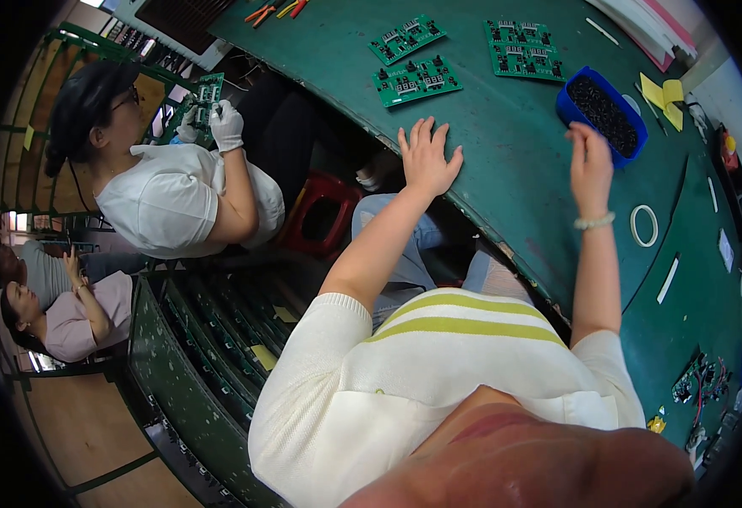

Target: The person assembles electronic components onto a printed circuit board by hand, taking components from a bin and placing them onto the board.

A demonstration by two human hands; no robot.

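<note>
My left hand (428, 159) lies flat on the green tabletop at its near edge, fingers spread and nothing in it. Just beyond its fingertips is a green circuit board (419, 81) with digit displays and black parts. My right hand (591, 169), a beaded bracelet on its wrist, is at the near left rim of a blue bin (567, 108) full of small black parts (605, 114). Its fingers are bent together, thumb tip close to the index tip; whatever they hold, if anything, is too small to make out.
More circuit boards (525, 51) lie farther back, one (407, 39) at the left. A tape roll (644, 225), yellow notepad (664, 100) and wired parts (703, 379) are at the right. On my left a gloved co-worker (184, 186) holds a board; a slotted rack (210, 339) stands nearer.
</note>
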